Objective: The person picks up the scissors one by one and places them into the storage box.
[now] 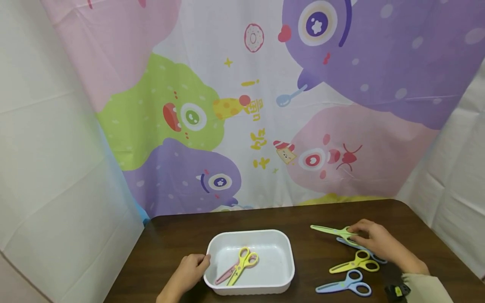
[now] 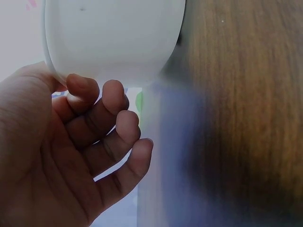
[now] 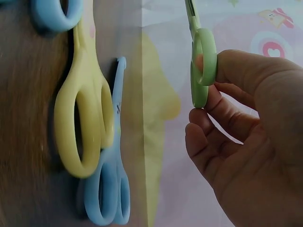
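My right hand (image 1: 373, 240) pinches green scissors (image 1: 329, 229) by the finger loops, blades pointing left. In the right wrist view the green scissors (image 3: 206, 56) are lifted off the tabletop, thumb and fingertips on their handle. Partly beneath that hand lie blue scissors (image 1: 344, 241). Nearer the front are yellow scissors (image 1: 341, 268) and a second blue pair (image 1: 335, 287). On the left, my left hand (image 1: 190, 271) holds the rim of a white plastic tray (image 1: 251, 290) between thumb and fingers. Inside the tray, yellow scissors (image 1: 236, 272) lie across pink scissors (image 1: 224, 276).
The dark wooden table (image 1: 178, 231) reaches back to a hanging cloth (image 1: 212, 176) printed with cartoon monsters. White sheets (image 1: 57, 168) enclose the sides. A black device (image 1: 397, 291) sits at the right wrist by the sleeve.
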Demonstrator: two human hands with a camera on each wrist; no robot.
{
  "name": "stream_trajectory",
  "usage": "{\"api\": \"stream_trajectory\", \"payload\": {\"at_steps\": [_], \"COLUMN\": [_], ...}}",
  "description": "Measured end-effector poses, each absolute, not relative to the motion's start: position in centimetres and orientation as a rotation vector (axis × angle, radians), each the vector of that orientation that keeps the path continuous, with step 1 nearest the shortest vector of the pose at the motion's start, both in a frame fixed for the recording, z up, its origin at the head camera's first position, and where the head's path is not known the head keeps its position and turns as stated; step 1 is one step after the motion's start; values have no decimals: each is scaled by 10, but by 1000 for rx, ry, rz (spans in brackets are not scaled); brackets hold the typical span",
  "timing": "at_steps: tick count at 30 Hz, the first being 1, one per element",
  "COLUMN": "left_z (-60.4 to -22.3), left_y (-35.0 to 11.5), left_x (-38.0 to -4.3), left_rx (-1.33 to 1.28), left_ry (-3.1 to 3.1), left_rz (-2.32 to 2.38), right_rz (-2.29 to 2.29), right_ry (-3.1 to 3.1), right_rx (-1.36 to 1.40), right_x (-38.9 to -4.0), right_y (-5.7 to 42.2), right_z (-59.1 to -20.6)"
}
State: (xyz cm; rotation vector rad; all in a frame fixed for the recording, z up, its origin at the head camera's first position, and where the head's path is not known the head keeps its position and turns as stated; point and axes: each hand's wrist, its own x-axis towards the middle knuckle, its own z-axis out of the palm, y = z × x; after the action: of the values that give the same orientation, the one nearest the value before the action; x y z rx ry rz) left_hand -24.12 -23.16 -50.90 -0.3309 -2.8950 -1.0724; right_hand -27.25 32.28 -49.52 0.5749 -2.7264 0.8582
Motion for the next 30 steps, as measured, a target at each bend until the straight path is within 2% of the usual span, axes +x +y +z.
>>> {"api": "stream_trajectory", "payload": {"at_steps": [12, 30], "left_z": [-512, -513], "left_y": [-232, -231], "left_x": [-242, -243], "left_rx": [-339, -326], "left_ry": [-2889, -2867], "left_rz": [-1063, -1048], "right_rz": [1005, 989], "right_ry": [-2730, -2738], "right_rx": [595, 642], "right_x": [-272, -274], "right_y": [311, 298], "right_z": [-501, -501]}}
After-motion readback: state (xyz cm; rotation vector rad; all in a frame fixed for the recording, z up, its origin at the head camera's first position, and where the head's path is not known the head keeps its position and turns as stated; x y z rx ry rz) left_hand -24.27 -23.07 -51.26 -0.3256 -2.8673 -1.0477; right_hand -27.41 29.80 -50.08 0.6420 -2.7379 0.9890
